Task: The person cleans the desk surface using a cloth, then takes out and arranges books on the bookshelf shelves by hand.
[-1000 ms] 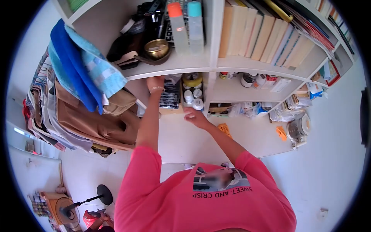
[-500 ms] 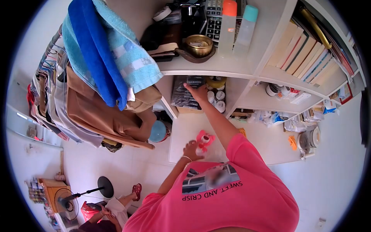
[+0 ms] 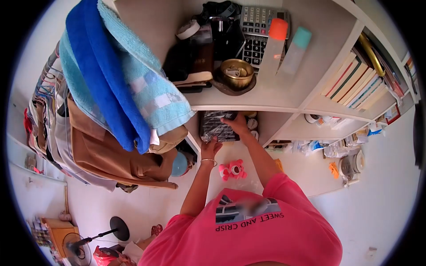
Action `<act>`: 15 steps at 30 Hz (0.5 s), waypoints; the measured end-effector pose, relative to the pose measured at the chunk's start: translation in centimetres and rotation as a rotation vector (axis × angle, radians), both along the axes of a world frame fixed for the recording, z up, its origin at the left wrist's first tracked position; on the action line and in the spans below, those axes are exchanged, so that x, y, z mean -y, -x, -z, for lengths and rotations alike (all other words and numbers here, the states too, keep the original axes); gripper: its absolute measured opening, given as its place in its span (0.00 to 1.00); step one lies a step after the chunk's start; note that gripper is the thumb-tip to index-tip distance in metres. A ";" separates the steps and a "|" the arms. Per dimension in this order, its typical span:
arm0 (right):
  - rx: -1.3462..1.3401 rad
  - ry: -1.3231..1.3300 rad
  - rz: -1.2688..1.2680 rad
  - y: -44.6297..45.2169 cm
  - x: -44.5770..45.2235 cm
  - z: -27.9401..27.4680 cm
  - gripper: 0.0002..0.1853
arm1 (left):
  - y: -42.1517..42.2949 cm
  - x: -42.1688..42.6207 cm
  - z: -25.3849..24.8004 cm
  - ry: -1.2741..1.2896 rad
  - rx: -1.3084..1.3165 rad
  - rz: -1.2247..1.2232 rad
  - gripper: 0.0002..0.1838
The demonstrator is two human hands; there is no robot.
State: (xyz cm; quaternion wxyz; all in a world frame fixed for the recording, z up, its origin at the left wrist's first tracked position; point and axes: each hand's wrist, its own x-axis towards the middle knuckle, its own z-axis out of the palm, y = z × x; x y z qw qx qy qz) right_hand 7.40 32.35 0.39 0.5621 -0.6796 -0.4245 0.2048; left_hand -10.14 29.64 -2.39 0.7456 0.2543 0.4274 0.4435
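Note:
In the lower shelf compartment sits a dark package in clear, crinkled plastic [image 3: 216, 127]. My right hand [image 3: 239, 125] grips its right side, thumb stretched over the top and the other fingers mostly hidden. At the package's front edge is my left hand [image 3: 210, 150], a bracelet on its wrist, with its fingers curled up against the wrapping. Several jars [image 3: 253, 124] stand to the right of the package, partly covered by my right hand. On the white surface below lies a pink plush bear [image 3: 233, 170], apart from both hands.
Above, a shelf [image 3: 284, 99] carries a brass bowl [image 3: 237, 74], a calculator [image 3: 254, 51] and two capped bottles [image 3: 278, 44]. Towels [image 3: 155, 93] and hanging clothes [image 3: 102, 142] crowd the left. Books [image 3: 353, 82] fill the right. A fan [image 3: 77, 244] and a seated person [image 3: 133, 250] are lower left.
My left hand has moved up from beside the plush bear to the package's front edge. My right hand has closed on the package's right side. The view has shifted, lowering the shelves.

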 end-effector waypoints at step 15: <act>-0.370 -0.077 -0.201 0.9 11.6 -4.1 0.49 | 0.5 -0.5 4.5 0.111 0.419 0.288 0.21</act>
